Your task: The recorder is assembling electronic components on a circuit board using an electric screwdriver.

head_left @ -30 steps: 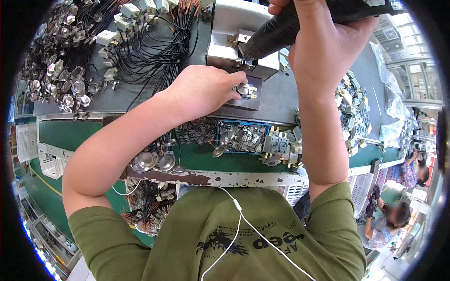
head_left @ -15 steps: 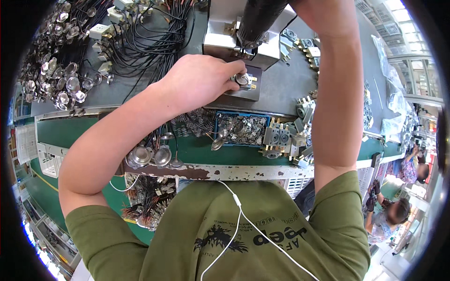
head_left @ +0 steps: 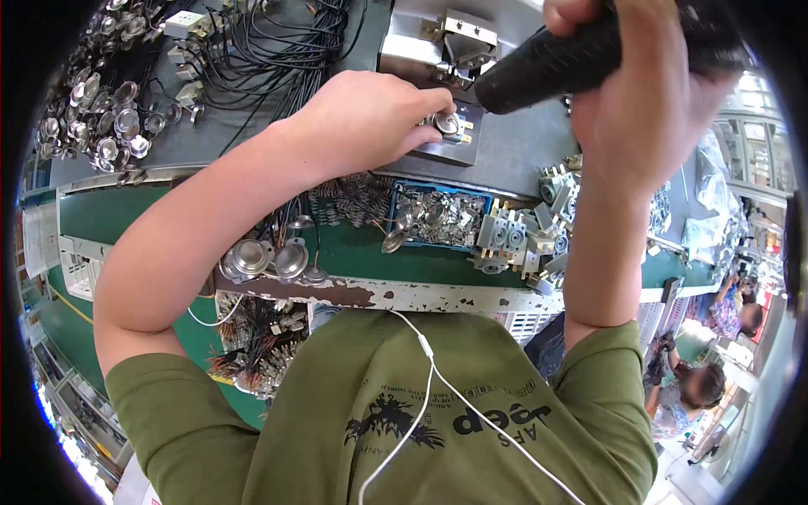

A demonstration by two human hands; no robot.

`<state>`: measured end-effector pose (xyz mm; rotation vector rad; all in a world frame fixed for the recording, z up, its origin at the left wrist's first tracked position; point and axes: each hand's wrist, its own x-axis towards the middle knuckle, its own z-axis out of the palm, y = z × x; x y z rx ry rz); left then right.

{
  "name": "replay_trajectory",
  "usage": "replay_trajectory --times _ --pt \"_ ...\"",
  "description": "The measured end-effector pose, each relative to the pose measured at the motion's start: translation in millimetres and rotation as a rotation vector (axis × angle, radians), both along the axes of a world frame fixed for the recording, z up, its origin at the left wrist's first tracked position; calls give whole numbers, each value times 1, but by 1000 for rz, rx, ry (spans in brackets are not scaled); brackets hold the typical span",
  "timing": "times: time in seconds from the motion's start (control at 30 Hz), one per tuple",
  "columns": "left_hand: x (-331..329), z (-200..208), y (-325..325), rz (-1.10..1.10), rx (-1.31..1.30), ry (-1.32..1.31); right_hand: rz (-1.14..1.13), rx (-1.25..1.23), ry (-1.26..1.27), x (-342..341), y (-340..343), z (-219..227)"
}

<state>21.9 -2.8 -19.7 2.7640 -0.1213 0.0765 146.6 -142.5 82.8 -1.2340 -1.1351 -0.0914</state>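
Observation:
My left hand [head_left: 364, 116] pinches a small switch-like part [head_left: 449, 125] with a round metal disc and brass terminals. The part rests on a flat metal block [head_left: 454, 153], and the fingers hide its left side. My right hand [head_left: 638, 122] is wrapped round a black electric screwdriver [head_left: 547, 69], held up and tilted, its narrow end toward the block but apart from the part. Behind the block stands a shiny metal fixture [head_left: 410, 61] with a bracket on it.
A blue tray [head_left: 442, 245] of small metal pieces lies near the bench's front edge. Grey parts with brass terminals [head_left: 505, 237] are heaped right of it. Black wires [head_left: 290, 50] and round metal discs [head_left: 126, 122] crowd the left. Other people [head_left: 694, 387] sit far right.
My right hand has swung the screwdriver from upright over the fixture to the right and nearer, now tilted. My left hand still pinches the part on the block; the whole view has shifted slightly.

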Motion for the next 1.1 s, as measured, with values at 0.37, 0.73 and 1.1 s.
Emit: replay_trajectory --times 0.37,0.73,1.1 --pt "0 6 -1 35 5 33 -143 -58 186 -11 -6 -12" --pt "-1 0 -1 7 33 28 -112 30 272 -19 3 -24" --pt "-1 -6 6 -40 7 -48 54 117 176 -12 8 -36"
